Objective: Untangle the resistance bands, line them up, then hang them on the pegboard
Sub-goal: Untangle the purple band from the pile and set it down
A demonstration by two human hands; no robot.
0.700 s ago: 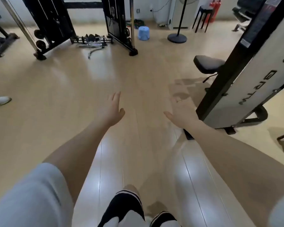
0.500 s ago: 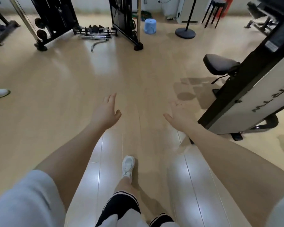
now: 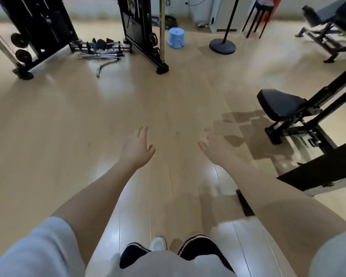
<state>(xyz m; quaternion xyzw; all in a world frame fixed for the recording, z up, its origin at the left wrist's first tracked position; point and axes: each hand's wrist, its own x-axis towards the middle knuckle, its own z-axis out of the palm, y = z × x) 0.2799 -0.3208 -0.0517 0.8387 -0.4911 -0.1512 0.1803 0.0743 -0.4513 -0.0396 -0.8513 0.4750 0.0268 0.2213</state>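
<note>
At 6 o'clock, nearest the camera, a white shoe stood on the pale wooden floor between the dark hems of the shorts. Both bare arms reached forward over the floor. The left hand was open with loose fingers and held nothing; the right hand was open too, empty, with a thin ring on one finger. At 2 o'clock stood a black padded seat on its frame. Far at 11 o'clock, cable handles lay by a black weight machine, and a blue stool stood at 12 o'clock. Resistance bands and pegboard could not be made out, so their place relative to the hands cannot be told.
</note>
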